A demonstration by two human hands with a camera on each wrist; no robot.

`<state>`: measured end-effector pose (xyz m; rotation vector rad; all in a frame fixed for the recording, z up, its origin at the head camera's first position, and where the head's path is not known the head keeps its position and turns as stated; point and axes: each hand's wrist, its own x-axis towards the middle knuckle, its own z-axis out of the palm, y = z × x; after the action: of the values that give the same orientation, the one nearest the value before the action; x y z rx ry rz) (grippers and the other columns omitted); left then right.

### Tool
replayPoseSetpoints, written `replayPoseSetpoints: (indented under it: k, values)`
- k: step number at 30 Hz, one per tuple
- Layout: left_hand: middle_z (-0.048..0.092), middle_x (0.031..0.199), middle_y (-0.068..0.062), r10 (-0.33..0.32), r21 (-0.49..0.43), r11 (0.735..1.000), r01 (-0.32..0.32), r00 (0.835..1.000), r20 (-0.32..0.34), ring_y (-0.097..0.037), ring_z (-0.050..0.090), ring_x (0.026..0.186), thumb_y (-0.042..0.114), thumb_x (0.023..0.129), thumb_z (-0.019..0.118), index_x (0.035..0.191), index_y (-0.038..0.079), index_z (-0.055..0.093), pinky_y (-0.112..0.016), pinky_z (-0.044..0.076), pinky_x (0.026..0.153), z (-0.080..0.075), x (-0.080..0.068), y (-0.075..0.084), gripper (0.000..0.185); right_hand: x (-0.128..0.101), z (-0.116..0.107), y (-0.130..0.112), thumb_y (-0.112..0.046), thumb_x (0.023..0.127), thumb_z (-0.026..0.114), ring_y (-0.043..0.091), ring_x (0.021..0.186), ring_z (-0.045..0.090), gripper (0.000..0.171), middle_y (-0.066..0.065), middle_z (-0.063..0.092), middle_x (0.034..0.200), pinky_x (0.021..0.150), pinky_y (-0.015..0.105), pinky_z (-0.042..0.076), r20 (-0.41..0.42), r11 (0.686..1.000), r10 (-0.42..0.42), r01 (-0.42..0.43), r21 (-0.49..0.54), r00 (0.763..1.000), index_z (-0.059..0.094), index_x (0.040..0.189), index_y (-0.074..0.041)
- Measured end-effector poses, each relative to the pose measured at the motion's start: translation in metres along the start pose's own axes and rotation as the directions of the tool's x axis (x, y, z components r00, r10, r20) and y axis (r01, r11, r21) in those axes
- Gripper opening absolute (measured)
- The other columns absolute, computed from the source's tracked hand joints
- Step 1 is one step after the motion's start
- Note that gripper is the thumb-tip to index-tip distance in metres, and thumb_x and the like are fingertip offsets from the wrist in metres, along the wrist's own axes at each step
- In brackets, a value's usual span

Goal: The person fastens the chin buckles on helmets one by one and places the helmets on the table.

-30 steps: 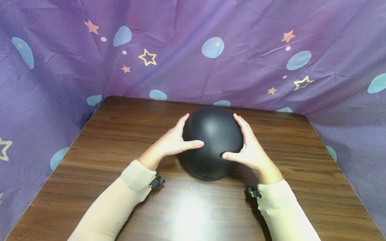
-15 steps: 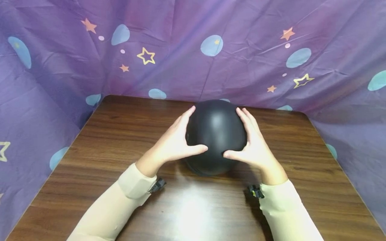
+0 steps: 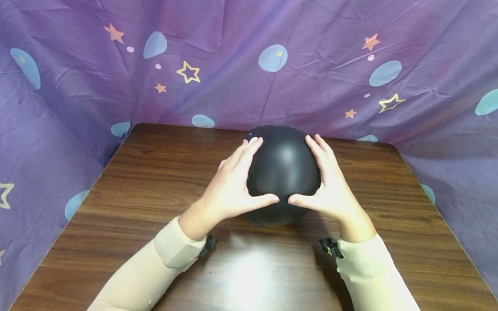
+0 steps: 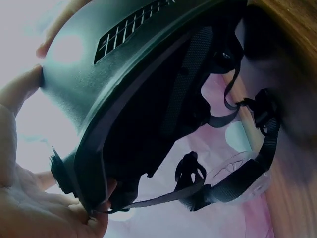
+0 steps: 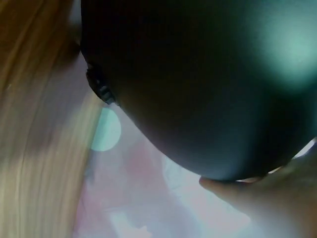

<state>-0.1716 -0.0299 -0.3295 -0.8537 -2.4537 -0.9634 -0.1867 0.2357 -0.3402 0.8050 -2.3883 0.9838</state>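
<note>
Here the person holds a black helmet between both hands, approx. in the middle of the wooden table, a bit toward the 12 o'clock edge. The left hand grasps the helmet from its 9 o'clock side, fingers spread along the shell and reaching up to 11 o'clock, thumb pressed on the near face at approx. 6 o'clock. The right hand grasps it from the 3 o'clock side in the same way, fingers up to 1 o'clock, thumb at 6 o'clock; the two thumb tips are just beside each other, not touching. Both hands are curved around the shell, not flat and not clenched. In the left wrist view the helmet shows its open underside with dark padding, a vent grille on the shell, and a black chin strap w/ a buckle hanging free below it; the palm of the left hand is at the rim. In the right wrist view only the smooth dark shell and a fingertip of the right hand against it are seen. Behind and on both sides of the table hangs a purple cloth w/ stars and blue dots. Both arms wear cream sleeves.
</note>
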Motion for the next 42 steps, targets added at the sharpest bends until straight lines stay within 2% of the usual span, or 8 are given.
replayPoseSetpoints:
  k: [17,23,25,27,30,32,34,42]
  values:
    - [0.031,0.153,-0.014,0.218,0.02,0.976,-0.217,0.972,-0.084,-0.033,0.024,0.142,0.052,0.067,0.084,0.149,0.005,0.029,-0.046,0.027,0.112,0.003,-0.003,0.013,0.109,0.001,-0.001,-0.037,-0.041,0.052,0.091,0.03,0.143,0.015,0.108,0.002,0.02,0.158,0.108,0.06,0.021,-0.067,0.994,-0.024,0.017,-0.109,0.997,0.042,0.147,-0.023]
    - [0.048,0.142,-0.008,-0.039,-0.28,0.96,0.013,0.995,-0.087,-0.02,0.043,0.131,0.048,0.077,0.077,0.146,0.011,0.035,-0.043,0.035,0.106,-0.003,0.004,-0.002,0.089,0.0,0.002,-0.035,-0.042,0.05,0.09,0.033,0.142,0.018,0.106,0.007,0.023,0.156,0.108,0.059,0.022,-0.113,0.991,-0.044,0.029,-0.13,0.993,0.045,0.144,-0.02]
    - [0.049,0.138,-0.011,-0.188,-0.537,0.833,0.137,0.981,-0.043,-0.022,0.046,0.127,0.042,0.087,0.067,0.145,0.011,0.035,-0.043,0.035,0.106,-0.005,0.008,-0.018,0.073,0.0,0.003,-0.035,-0.042,0.05,0.09,0.033,0.142,0.018,0.106,0.007,0.024,0.156,0.108,0.058,0.023,-0.12,0.991,-0.034,0.018,-0.131,0.992,0.046,0.144,-0.021]
    - [0.041,0.142,-0.016,-0.285,-0.774,0.581,0.253,0.954,0.098,-0.03,0.04,0.131,0.039,0.094,0.052,0.148,0.012,0.03,-0.049,0.032,0.107,-0.004,0.011,-0.039,0.064,-0.001,0.002,-0.036,-0.042,0.05,0.09,0.033,0.142,0.018,0.106,0.007,0.024,0.156,0.108,0.058,0.022,-0.12,0.991,-0.021,0.005,-0.134,0.993,0.045,0.145,-0.023]
    - [0.016,0.156,-0.019,-0.237,-0.877,0.194,0.44,0.888,0.394,-0.04,0.021,0.14,0.041,0.094,0.036,0.155,0.02,0.01,-0.06,0.018,0.11,0.004,0.011,-0.07,0.069,-0.002,0.002,-0.037,-0.043,0.05,0.09,0.032,0.143,0.016,0.107,0.006,0.023,0.157,0.108,0.059,0.022,-0.112,0.99,-0.006,-0.01,-0.138,0.994,0.045,0.145,-0.024]
    - [-0.001,0.159,-0.018,-0.107,-0.835,0.071,0.546,0.836,0.538,-0.043,0.012,0.142,0.043,0.091,0.046,0.155,0.027,-0.003,-0.062,0.01,0.111,0.011,0.007,-0.087,0.082,-0.003,0.002,-0.037,-0.044,0.05,0.09,0.031,0.143,0.015,0.108,0.007,0.023,0.157,0.108,0.059,0.022,-0.11,0.989,-0.003,-0.013,-0.145,0.994,0.044,0.145,-0.024]
    - [-0.007,0.159,-0.017,0.033,-0.808,0.108,0.579,0.81,0.585,-0.043,0.01,0.142,0.043,0.086,0.062,0.154,0.031,-0.011,-0.062,0.007,0.111,0.019,0.002,-0.099,0.1,-0.004,0.002,-0.037,-0.044,0.049,0.09,0.03,0.143,0.015,0.109,0.007,0.022,0.157,0.108,0.059,0.022,-0.109,0.99,-0.001,-0.015,-0.143,0.994,0.044,0.146,-0.024]
    - [0.03,0.151,-0.013,0.208,-0.751,0.514,0.415,0.789,0.578,-0.028,0.04,0.131,0.006,0.058,0.093,0.154,0.025,-0.003,-0.043,0.03,0.11,0.04,-0.003,-0.1,0.137,0.0,0.002,-0.039,-0.048,0.042,0.094,0.031,0.143,0.015,0.118,0.006,0.021,0.157,0.108,0.059,0.022,-0.1,0.99,-0.01,-0.004,-0.141,0.995,0.043,0.146,-0.024]
